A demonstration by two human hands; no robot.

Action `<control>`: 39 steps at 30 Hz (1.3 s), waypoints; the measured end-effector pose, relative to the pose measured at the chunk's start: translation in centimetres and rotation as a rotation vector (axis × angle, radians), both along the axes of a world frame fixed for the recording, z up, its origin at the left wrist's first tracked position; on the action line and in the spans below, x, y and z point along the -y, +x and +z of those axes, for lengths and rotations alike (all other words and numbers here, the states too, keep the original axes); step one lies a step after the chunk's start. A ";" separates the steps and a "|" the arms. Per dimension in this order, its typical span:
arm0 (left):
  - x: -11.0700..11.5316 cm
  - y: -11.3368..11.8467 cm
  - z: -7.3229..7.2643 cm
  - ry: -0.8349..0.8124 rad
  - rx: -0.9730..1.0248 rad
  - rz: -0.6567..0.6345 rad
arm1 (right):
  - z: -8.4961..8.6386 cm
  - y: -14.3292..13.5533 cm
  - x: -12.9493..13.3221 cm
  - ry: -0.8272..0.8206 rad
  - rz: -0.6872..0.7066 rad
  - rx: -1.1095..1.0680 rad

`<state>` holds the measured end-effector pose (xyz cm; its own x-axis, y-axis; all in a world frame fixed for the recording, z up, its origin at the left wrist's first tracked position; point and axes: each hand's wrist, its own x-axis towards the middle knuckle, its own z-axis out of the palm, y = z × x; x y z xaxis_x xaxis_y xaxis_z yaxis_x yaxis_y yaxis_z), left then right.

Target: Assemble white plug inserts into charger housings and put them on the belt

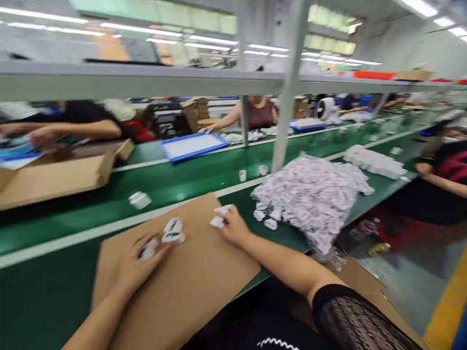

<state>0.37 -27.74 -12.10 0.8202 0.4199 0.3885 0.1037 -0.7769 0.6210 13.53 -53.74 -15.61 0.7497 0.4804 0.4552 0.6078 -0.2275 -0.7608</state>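
Note:
My left hand (136, 267) rests over a brown cardboard sheet (204, 272), its fingers curled around a small white plastic part (149, 249). Just beyond those fingertips lies a white plastic housing (173, 231) with dark spots on it; whether it is one piece or two, I cannot tell. Near the sheet's right edge, my right hand (235, 226) pinches a white plastic piece (218, 222) between thumb and fingers. A heap of white plastic parts (310, 194) on clear plastic film lies to the right of that hand, with a few loose ones at its near left side.
A green conveyor belt (204, 177) runs behind the cardboard, carrying several white parts. White uprights (286, 97) hold a shelf above it. Across the belt are a blue-rimmed tray (195, 146), an open carton (62, 177) and co-workers. Another person's arm (445, 180) shows at right.

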 end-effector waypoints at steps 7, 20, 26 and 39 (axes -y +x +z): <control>-2.5 -2.7 -2.1 -0.204 0.059 -0.092 | 1.5 -0.7 -0.2 -0.313 0.033 0.221; -2.3 -4.0 -2.3 -0.204 0.062 -0.229 | 1.8 -1.5 -0.6 -0.554 -0.193 0.355; -2.6 -3.5 -2.4 -0.174 0.109 -0.193 | 1.8 -1.8 -0.6 -0.551 -0.273 0.264; -3.3 -3.9 -2.6 -0.277 -0.027 -0.021 | 1.5 -1.0 -0.2 -0.237 -0.255 -0.008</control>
<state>-3.50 -24.40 -14.72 0.8384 0.4900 0.2388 0.1089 -0.5799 0.8074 12.55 -53.57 -14.08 0.8622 0.3689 0.3472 0.5031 -0.5427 -0.6726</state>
